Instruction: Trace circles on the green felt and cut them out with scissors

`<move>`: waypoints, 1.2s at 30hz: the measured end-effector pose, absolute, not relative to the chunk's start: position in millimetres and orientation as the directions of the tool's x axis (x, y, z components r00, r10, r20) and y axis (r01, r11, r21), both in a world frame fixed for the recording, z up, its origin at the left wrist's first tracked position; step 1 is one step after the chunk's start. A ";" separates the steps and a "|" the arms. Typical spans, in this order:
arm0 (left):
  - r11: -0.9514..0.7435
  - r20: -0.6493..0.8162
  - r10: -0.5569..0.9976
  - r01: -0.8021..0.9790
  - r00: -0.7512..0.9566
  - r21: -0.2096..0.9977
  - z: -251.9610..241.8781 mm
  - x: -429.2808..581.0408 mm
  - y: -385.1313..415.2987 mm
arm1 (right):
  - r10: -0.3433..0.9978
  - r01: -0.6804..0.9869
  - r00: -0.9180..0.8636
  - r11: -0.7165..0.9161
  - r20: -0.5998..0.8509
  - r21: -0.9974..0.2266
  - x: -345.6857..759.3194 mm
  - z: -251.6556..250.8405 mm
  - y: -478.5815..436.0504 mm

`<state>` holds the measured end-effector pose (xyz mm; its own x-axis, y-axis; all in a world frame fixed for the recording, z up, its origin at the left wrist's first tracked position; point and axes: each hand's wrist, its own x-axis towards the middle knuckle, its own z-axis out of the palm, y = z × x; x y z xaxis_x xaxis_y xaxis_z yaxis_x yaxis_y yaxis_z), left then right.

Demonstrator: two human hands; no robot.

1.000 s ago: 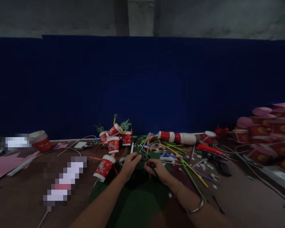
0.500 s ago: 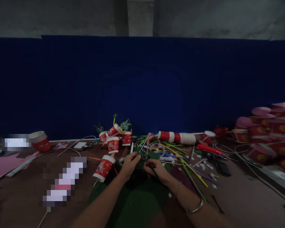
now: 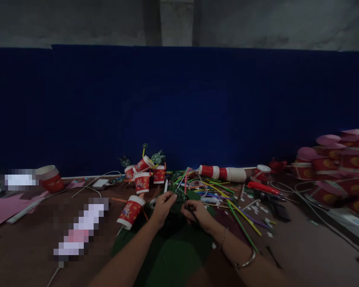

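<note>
My left hand (image 3: 165,205) pinches a dark green paper cut-out with pale printed lines (image 3: 180,194) between thumb and fingers. Close on its right, my right hand (image 3: 199,213) is closed around a slim dark tool (image 3: 193,215). The tool's tip lies near the cut-out's edge; whether they touch is too dark to tell, and its kind is not clear. Both hands hover over a dark green surface (image 3: 167,255). Left of them, a red printed paper cup (image 3: 131,211) lies tilted, and behind it stand several joined cups (image 3: 142,182) with green cut-outs on straws.
Coloured straws (image 3: 227,195) and white paper scraps (image 3: 257,205) are strewn right of my hands. Behind them lie nested paper cups (image 3: 233,174) and a red-handled tool (image 3: 263,188). Pink-topped red cups (image 3: 329,163) pile at far right. Cables, a charger (image 3: 101,183) and pink paper (image 3: 6,209) occupy the left.
</note>
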<state>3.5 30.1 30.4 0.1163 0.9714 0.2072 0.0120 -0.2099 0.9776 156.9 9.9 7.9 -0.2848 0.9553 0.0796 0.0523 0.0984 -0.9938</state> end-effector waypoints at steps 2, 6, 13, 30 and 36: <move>-0.204 0.203 0.973 0.005 0.109 0.979 30.6 4.0 29.5 | 0.952 0.044 -0.294 0.098 0.080 -0.994 156.8 8.5 9.8; -0.184 0.182 0.976 0.002 0.120 0.983 31.0 5.8 27.5 | 0.958 0.048 -0.274 0.097 0.080 -0.994 155.7 9.2 10.4; -0.183 0.180 0.969 0.007 0.172 0.983 28.6 7.4 27.4 | 0.954 0.036 -0.286 0.099 0.084 -0.994 156.6 10.4 9.5; -0.220 0.206 0.962 0.060 0.181 0.974 32.4 5.4 27.5 | 0.961 0.072 -0.266 0.100 0.077 -0.992 157.2 4.9 12.3; -0.223 0.214 0.965 0.044 0.152 0.974 30.7 6.3 28.1 | 0.957 0.047 -0.277 0.107 0.090 -0.993 157.1 8.9 10.2</move>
